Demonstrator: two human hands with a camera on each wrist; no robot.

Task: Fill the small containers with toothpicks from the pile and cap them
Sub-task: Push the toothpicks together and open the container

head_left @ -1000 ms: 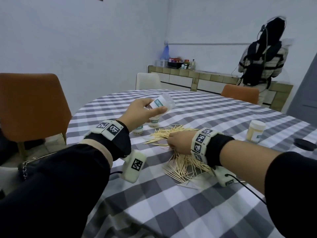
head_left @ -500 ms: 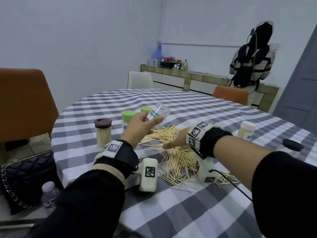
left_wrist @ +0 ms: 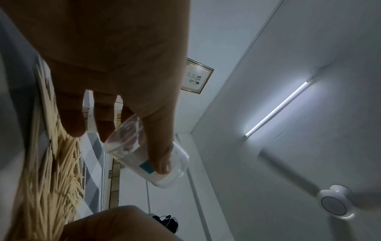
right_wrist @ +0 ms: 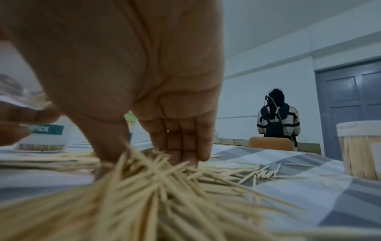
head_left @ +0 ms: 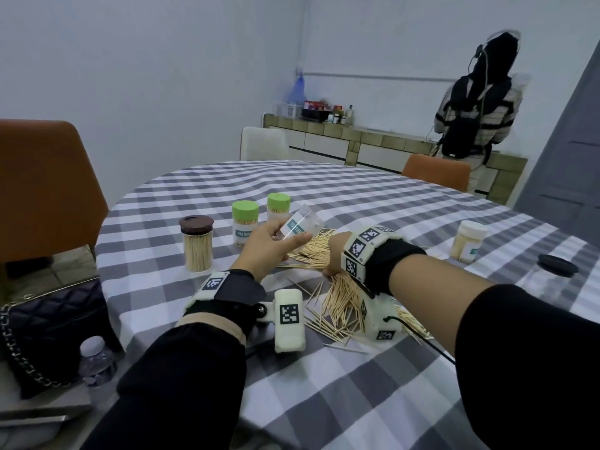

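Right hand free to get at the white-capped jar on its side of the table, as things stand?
Probably yes. The white-capped jar stands apart from the others, with only bare tablecloth and stray toothpicks between. But the right hand is down in the toothpick pile, fingers gathering a bunch.

The room around me is dim and bluish, lit mainly by one ceiling tube light [left_wrist: 276, 109] that glares white. Its wide lens bends the walls at the edges. My right hand [right_wrist: 128, 78] looms dark and soft, and the nearest toothpicks [right_wrist: 144, 203] blur out of focus.
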